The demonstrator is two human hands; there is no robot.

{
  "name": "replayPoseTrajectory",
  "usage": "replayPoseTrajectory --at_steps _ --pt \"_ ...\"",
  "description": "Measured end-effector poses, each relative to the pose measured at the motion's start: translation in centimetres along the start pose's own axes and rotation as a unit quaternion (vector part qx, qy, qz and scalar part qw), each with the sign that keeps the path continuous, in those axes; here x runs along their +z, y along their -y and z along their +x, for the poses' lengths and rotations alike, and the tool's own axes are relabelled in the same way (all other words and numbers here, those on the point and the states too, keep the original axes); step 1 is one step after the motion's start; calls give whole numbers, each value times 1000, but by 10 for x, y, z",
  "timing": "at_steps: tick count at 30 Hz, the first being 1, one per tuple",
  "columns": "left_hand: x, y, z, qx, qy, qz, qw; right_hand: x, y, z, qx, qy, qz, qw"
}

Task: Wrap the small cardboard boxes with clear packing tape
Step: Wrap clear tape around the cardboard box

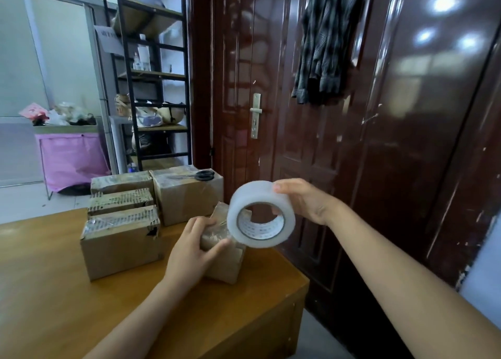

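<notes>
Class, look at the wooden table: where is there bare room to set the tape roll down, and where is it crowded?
Bare wood lies along the near edge of the table, in front of the nearest box and left of the left hand. The far side is crowded: stacked boxes, one bearing scissors, and the small box the left hand holds beside the tape roll.

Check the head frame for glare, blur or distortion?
Head view: bright ceiling-light glare spots on the glossy door; wide-angle bending at the edges, shelf leaning; soft overall, with tape roll, left hand, right hand and box readable; even lighting, weak shadows on the table.
</notes>
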State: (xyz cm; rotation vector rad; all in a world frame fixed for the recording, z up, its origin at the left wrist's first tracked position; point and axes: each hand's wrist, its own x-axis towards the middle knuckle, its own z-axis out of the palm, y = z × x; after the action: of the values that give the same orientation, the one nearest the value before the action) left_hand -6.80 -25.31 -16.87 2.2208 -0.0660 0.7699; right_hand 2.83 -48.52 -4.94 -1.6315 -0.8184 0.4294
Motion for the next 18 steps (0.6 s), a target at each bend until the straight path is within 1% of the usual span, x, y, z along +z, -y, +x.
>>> replayPoseTrajectory --at_steps 2,4,7,9,10,12,14,16,18 --pt "-5 9 4 13 11 -4 1000 10 -14 4 -20 5 62 998" --pt "-12 18 8 44 43 -28 998 21 -31 9 -20 5 126 992" --pt "-16 22 6 27 74 -94 992 40 -56 17 -29 13 236 971" --pt "-13 25 5 33 80 -130 988 47 -68 20 -49 0 279 959" --pt "-10 27 5 44 82 -142 986 47 -69 18 -53 0 282 958" --pt "-7 34 6 59 73 -141 985 40 -62 11 -52 23 229 972" --pt "-7 40 7 55 70 -130 988 27 -47 2 -34 47 124 991" --pt "-8 40 6 49 70 -124 989 6 -33 -13 9 58 20 998" --pt "-10 39 5 50 70 -128 988 -20 -26 -33 83 56 -58 993"
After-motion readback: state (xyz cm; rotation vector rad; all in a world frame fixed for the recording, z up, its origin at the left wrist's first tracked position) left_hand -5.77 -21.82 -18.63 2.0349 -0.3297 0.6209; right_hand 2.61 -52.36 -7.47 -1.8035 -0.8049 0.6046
